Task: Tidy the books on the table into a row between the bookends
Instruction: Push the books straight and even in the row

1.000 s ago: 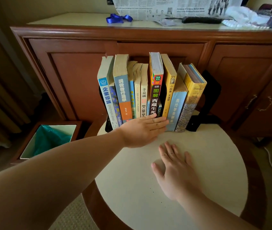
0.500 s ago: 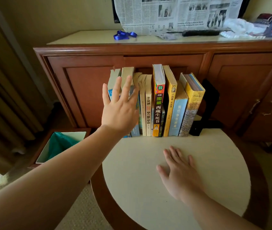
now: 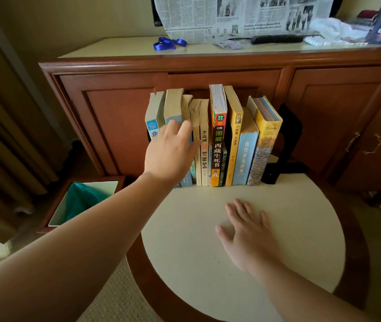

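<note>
Row of upright paperback books [image 3: 217, 140] at back of round cream counter [image 3: 277, 228], black metal bookend [image 3: 287, 154] at right; left hand [image 3: 171, 152] open-fingered against left spines; right hand [image 3: 247, 233] flat on counter.

Ten books [image 3: 218, 135] (roughly), one bookend [image 3: 288, 145], two hands [image 3: 249, 235]

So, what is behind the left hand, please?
The left hand lies with its fingers against the spines at the left end of the row of books. It covers the middle of those spines. The left bookend is almost fully hidden; only a dark edge shows.
</note>
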{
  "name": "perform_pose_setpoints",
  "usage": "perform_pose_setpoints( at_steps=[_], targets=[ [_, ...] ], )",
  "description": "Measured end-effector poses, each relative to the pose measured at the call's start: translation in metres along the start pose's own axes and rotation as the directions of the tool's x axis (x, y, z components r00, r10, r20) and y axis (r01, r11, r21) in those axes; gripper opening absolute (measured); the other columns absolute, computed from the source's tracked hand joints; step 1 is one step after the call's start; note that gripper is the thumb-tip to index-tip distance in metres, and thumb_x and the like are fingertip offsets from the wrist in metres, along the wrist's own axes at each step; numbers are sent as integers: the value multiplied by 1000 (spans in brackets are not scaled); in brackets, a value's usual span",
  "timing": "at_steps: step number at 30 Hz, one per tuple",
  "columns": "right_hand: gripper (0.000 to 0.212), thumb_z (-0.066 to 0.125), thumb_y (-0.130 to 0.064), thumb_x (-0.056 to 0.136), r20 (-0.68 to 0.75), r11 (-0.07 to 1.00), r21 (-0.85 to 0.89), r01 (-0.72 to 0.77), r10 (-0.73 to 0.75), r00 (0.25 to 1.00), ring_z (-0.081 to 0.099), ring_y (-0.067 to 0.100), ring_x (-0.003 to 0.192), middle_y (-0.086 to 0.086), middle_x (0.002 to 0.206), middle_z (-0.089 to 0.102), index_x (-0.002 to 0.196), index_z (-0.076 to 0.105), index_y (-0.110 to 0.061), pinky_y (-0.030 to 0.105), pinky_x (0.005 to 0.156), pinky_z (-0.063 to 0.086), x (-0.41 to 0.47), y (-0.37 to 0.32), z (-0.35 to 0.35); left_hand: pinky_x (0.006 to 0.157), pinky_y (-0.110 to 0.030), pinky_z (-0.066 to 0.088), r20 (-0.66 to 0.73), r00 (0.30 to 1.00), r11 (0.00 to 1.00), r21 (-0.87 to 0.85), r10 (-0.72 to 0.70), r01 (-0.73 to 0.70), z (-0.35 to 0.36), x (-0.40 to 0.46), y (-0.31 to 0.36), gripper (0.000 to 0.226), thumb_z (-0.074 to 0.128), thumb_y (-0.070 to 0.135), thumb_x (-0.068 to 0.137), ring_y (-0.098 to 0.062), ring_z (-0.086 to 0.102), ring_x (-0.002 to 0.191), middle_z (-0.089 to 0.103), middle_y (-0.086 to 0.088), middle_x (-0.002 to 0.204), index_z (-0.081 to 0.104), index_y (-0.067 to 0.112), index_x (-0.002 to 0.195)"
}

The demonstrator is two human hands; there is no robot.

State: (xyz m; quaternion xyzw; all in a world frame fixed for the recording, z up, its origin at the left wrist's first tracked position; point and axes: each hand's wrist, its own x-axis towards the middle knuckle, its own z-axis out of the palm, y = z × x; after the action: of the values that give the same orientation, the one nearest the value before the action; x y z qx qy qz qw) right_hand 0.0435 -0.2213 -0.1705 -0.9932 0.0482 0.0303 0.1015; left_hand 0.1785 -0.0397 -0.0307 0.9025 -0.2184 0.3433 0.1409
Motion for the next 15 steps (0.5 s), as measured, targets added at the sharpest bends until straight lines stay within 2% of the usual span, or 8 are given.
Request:
perform_pose_setpoints(
  at_steps=[3,9,15],
  targets=[
    [75,17,-67,100,-10,1000,8,-2,2,1000,-14,9,157,-9,173,-8,166,4,-33,46,128,-6,0,0,0,55,-40,59,61,995,996,-37,-84,86,-2,8,5,16,47,33,110,-24,62,69,60,-3,92,46,17,111],
    [75,15,-68,100,-11,1000,10,-3,3,1000,-14,9,158,-9,173,-8,165,3,-34,46,128,-6,1,1,1,60,-41,61,135,984,979,-152,-116,136,-13,19,9,9,45,25,109,-25,65,72,66,-5,93,41,19,103],
    [74,16,-67,100,-20,1000,11,3,-3,1000,-13,9,158,-9,173,-6,165,6,-33,47,128,-5,0,1,1,60,-46,61,117,981,970,-174,-153,172,-12,29,8,8,50,20,104,-30,65,71,68,-10,89,50,14,99]
  ],
)
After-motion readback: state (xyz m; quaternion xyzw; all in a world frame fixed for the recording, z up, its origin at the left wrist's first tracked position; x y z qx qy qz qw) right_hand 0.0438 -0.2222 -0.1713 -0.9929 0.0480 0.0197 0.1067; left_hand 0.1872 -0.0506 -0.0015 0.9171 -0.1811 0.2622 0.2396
